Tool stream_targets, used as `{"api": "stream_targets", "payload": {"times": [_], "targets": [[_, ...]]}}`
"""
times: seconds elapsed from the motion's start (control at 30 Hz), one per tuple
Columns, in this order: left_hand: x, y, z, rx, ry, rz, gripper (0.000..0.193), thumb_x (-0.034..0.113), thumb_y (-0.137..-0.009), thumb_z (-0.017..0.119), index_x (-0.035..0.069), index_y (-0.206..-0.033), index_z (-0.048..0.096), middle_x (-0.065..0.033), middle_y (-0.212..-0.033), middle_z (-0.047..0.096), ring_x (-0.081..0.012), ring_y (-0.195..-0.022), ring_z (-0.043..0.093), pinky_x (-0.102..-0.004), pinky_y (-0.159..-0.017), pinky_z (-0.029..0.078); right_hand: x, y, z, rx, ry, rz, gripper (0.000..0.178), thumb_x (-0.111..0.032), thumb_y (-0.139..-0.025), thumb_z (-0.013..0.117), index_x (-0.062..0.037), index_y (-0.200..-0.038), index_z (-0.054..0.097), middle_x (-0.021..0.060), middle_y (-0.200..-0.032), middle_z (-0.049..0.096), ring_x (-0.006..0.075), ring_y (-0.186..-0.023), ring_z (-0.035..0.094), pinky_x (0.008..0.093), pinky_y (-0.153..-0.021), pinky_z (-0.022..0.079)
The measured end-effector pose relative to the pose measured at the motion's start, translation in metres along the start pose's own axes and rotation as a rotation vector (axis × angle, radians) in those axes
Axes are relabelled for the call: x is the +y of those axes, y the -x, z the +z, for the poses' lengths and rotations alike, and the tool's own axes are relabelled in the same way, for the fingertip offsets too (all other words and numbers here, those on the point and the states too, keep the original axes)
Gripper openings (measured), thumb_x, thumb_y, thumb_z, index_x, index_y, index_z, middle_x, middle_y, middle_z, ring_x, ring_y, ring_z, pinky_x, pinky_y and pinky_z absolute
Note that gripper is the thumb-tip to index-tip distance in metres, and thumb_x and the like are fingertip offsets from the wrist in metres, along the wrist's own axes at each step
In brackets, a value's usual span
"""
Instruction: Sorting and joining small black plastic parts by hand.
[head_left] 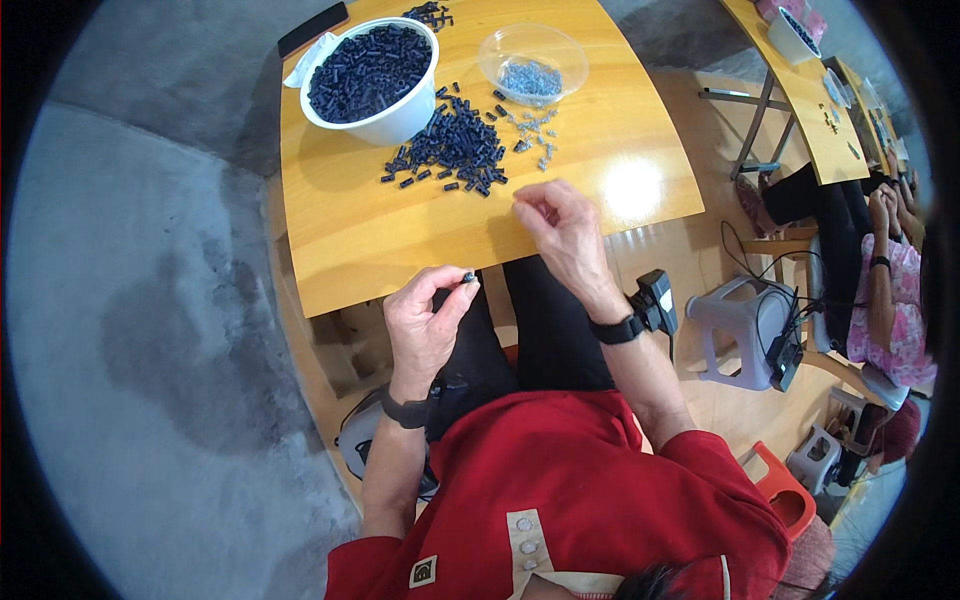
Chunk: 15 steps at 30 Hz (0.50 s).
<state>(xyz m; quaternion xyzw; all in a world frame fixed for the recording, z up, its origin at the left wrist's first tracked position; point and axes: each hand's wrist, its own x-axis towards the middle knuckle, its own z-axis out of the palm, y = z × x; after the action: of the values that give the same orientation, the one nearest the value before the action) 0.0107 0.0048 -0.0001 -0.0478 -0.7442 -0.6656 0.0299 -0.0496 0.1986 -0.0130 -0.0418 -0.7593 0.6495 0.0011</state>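
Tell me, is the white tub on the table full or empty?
Full, or close to it: dark pieces fill the white tub almost to its rim, hiding its bottom.

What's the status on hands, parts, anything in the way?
Left hand pinching small dark part. Right hand curled near loose dark pieces, contents unclear. Nothing visible blocking between right hand and pieces.
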Motion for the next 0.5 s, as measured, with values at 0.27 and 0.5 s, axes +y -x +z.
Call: {"api": "stream_targets", "payload": {"times": [0.27, 0.5], "targets": [[-0.003, -0.01, 0.003, 0.076, 0.005, 0.024, 0.011, -0.003, -0.081, 0.073, -0.002, -0.091, 0.069, -0.0066, -0.083, 0.069, -0.0109, -0.074, 0.063, -0.0241, -0.068, 0.051, 0.012, -0.046, 0.007, 0.17, 0.699, -0.476, 0.008, -0.011, -0.082, 0.069, -0.0092, -0.09, 0.071, 0.0075, -0.088, 0.063, 0.0285, -0.081, 0.066, 0.0396, -0.066, 0.053], [-0.005, -0.013, 0.001, 0.08, -0.012, -0.021, 0.011, -0.003, -0.081, 0.073, -0.002, -0.091, 0.069, -0.007, -0.082, 0.07, -0.0109, -0.075, 0.064, -0.0241, -0.069, 0.051, 0.015, -0.05, 0.012, 0.214, 0.627, -0.451, 0.01, -0.01, -0.081, 0.069, -0.01, -0.091, 0.071, 0.007, -0.086, 0.063, 0.0279, -0.079, 0.065, 0.0395, -0.065, 0.053]]}}
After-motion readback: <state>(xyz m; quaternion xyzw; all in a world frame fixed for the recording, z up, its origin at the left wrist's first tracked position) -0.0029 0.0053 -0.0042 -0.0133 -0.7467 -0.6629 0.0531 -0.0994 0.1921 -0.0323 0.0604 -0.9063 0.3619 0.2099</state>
